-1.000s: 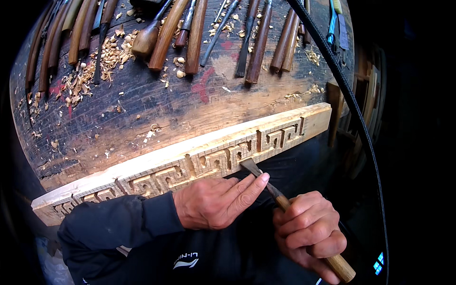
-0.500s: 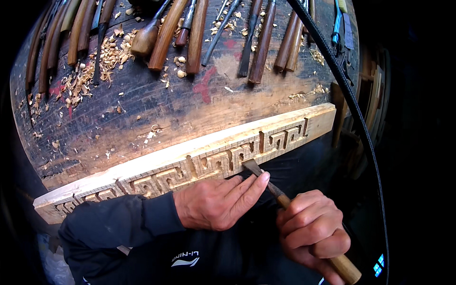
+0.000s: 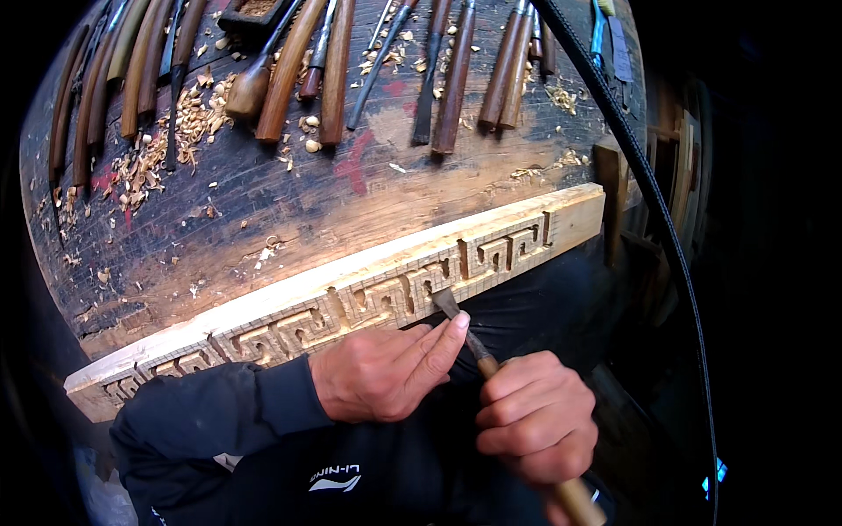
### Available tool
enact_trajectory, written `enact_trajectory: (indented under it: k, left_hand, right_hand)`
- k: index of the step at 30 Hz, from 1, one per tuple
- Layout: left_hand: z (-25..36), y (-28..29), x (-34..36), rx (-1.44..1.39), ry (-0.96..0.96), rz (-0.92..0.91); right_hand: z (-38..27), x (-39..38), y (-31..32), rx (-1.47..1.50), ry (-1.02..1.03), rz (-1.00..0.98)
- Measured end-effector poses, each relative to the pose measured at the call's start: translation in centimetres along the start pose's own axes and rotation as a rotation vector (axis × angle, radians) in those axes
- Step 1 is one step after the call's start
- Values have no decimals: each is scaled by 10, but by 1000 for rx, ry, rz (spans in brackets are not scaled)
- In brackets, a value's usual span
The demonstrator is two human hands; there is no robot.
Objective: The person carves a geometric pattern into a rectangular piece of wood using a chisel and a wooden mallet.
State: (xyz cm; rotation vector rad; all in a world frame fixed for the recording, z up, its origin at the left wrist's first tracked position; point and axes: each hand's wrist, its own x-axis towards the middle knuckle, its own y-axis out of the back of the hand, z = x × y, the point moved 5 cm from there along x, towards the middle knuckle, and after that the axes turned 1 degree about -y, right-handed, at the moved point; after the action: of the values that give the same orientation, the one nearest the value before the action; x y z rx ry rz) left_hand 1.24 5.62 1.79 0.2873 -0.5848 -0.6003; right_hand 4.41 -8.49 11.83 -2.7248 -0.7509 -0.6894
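A long pale board (image 3: 574, 226) with a carved fret pattern slants across the view, resting against the bench edge. My right hand (image 3: 539, 419) is wrapped round the wooden handle of a flat chisel (image 3: 445, 303). The blade's edge meets the carved face, right of the board's middle, at one of the recesses. My left hand (image 3: 386, 373) lies along the board's lower edge, fingers extended and close together. Its fingertips press on the chisel's metal near the blade, steadying it. The left sleeve hides part of the carving at the board's left end.
The dark, worn bench (image 3: 263, 206) stretches beyond the board. Several wood-handled carving tools (image 3: 333, 83) line its far side. Wood shavings (image 3: 189, 123) lie in heaps among them. A black cable (image 3: 645, 171) hangs down the right side. Some boards (image 3: 688, 167) stand at the right.
The whole view has shifted a little, so the bench and board sit further left. My right hand has swung the chisel handle slightly leftward; the blade stays at about the same carved spot.
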Motion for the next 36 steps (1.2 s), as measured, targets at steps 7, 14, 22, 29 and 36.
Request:
enact_trajectory:
  k: [7, 14, 22, 29, 36]
  left_hand:
    - [2, 0, 6, -20, -78, -35]
    - [2, 0, 4, -31, -38, -58]
    - [1, 0, 4, -29, -21, -72]
    - [-1, 0, 5, -53, -18, -71]
    - [-2, -1, 9, -31, -2, -74]
  right_hand:
    - [-25, -24, -19, -480, 183, 260]
    - [-20, -22, -21, -338, 140, 216]
    - [-17, -19, -17, -320, 108, 173]
    - [-18, -13, -16, -372, 18, 162]
    - [-18, -3, -6, -364, -63, 194]
